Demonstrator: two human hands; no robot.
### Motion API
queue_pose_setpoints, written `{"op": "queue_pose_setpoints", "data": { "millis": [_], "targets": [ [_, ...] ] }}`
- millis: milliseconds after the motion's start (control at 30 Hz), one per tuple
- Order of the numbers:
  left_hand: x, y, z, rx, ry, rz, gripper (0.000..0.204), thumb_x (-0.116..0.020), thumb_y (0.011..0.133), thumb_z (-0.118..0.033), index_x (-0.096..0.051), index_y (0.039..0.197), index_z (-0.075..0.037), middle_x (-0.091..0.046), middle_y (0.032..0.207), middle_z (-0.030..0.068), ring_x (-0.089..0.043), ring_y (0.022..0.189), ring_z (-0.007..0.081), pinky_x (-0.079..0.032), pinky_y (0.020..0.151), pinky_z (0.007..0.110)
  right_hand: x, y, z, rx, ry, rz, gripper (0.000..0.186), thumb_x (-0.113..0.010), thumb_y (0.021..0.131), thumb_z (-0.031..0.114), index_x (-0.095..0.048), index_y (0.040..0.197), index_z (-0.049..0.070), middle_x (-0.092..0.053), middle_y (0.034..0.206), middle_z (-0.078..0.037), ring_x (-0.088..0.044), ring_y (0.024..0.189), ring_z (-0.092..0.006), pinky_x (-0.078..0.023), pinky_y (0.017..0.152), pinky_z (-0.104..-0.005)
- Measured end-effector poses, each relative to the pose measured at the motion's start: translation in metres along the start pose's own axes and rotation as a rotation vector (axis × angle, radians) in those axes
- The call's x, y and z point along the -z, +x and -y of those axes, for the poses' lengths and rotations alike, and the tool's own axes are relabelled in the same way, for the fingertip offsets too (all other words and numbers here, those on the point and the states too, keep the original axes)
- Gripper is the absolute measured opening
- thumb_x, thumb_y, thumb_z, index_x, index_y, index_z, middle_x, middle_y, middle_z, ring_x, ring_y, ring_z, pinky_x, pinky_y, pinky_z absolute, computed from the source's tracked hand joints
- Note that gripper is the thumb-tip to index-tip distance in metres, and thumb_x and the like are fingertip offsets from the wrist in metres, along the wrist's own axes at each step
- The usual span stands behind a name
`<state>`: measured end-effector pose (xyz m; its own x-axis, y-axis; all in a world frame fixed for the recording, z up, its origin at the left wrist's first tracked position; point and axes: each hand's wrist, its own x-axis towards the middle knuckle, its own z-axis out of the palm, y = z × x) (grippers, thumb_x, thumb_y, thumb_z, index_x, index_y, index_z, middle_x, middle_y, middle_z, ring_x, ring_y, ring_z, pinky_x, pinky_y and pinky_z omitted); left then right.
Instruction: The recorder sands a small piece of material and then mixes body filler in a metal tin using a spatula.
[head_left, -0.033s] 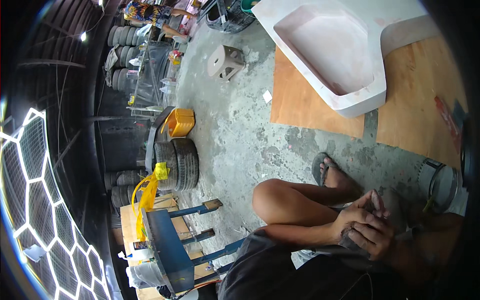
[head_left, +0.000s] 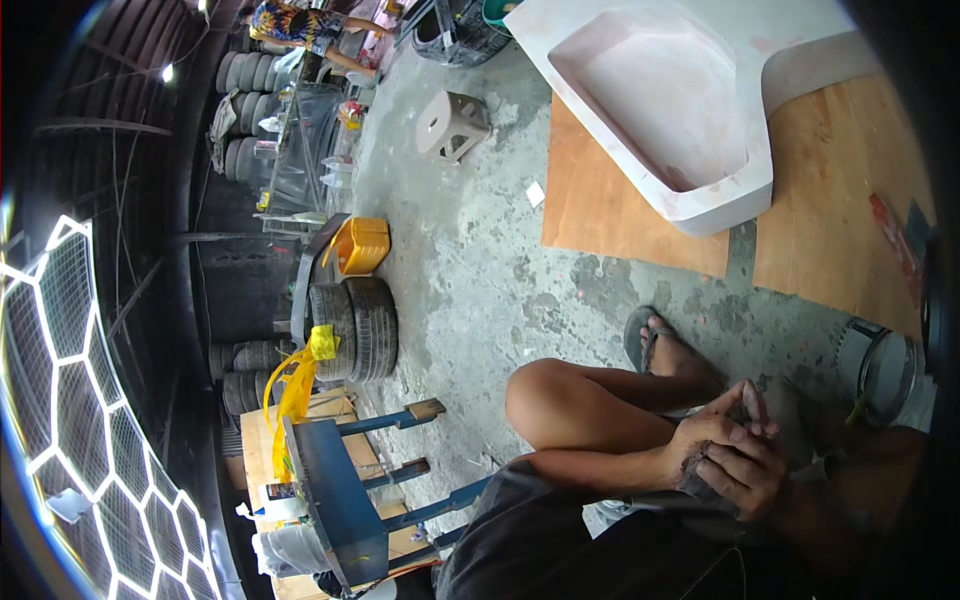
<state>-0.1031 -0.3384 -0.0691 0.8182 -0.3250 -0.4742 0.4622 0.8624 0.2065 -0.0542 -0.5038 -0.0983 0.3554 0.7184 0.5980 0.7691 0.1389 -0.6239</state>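
Observation:
My left hand (head_left: 702,434) and my right hand (head_left: 748,474) are clasped together in front of my lap, beside my bent knee (head_left: 545,400). Both have their fingers curled and pressed against each other. A dark grey patch (head_left: 697,478) shows between and under the fingers; whether it is a cloth, an abrasive sheet or just dirt, I cannot tell. The fingertips look dusty. Ahead of me, apart from my hands, a large pale moulded piece with a deep angular recess (head_left: 650,100) rests on plywood sheets (head_left: 610,215).
A red-handled tool (head_left: 895,240) lies on the plywood at right, with a clear round container (head_left: 885,375) nearer me. At left stand a blue metal stand (head_left: 345,500), stacked tyres (head_left: 372,328) and a yellow bin (head_left: 362,246). Farther off are a plastic stool (head_left: 450,125) and another person (head_left: 300,25).

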Motion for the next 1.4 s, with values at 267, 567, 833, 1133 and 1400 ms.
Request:
{"op": "queue_pose_setpoints", "data": {
  "millis": [267,567,833,1133,1400],
  "targets": [
    [-0.006,0.004,0.005,-0.164,0.023,0.140,0.036,-0.049,0.079,0.003,-0.045,0.114,-0.004,-0.053,0.103,0.0117,-0.054,0.093,0.0194,-0.047,0.081,0.026,0.002,0.002,0.012,-0.047,0.049,0.001,0.022,-0.061,0.091,0.029,-0.076,0.098,0.013,-0.071,0.107,-0.006,-0.066,0.107,-0.0279,-0.053,0.089,-0.0428],
    [-0.012,0.000,0.015,-0.258,0.142,0.119,0.034,-0.058,0.070,-0.018,-0.041,0.096,-0.006,-0.041,0.093,0.0057,-0.043,0.092,0.0181,-0.036,0.086,0.030,0.006,0.001,0.018,-0.037,0.027,0.051,0.022,-0.063,0.092,0.027,-0.075,0.104,0.014,-0.071,0.117,-0.007,-0.064,0.112,-0.0276,-0.052,0.088,-0.0442],
    [-0.020,0.000,0.013,-0.334,0.130,0.131,0.034,-0.058,0.071,-0.017,-0.041,0.098,-0.007,-0.040,0.093,0.0060,-0.041,0.092,0.0169,-0.035,0.086,0.030,0.007,0.008,0.025,-0.112,0.074,-0.009,0.022,-0.066,0.090,0.026,-0.074,0.105,0.011,-0.071,0.116,-0.008,-0.064,0.112,-0.0293,-0.052,0.090,-0.0464],
    [-0.016,0.002,0.007,-0.417,0.112,0.058,0.040,-0.060,0.066,-0.019,-0.041,0.100,-0.007,-0.040,0.094,0.0057,-0.043,0.095,0.0190,-0.036,0.095,0.033,0.004,0.008,0.021,-0.143,0.136,0.003,0.032,-0.067,0.089,0.032,-0.073,0.109,0.007,-0.068,0.119,-0.015,-0.059,0.120,-0.0360,-0.049,0.097,-0.0513],
    [0.014,0.017,-0.002,-0.182,-0.031,-0.114,0.064,-0.053,0.065,-0.009,-0.046,0.128,0.000,-0.046,0.093,0.0059,-0.048,0.100,0.0214,-0.040,0.103,0.035,0.013,0.025,0.013,-0.167,0.110,0.033,0.030,-0.058,0.089,0.012,-0.071,0.116,0.011,-0.064,0.118,-0.021,-0.063,0.114,-0.0405,-0.052,0.096,-0.0531]
  ]
}}
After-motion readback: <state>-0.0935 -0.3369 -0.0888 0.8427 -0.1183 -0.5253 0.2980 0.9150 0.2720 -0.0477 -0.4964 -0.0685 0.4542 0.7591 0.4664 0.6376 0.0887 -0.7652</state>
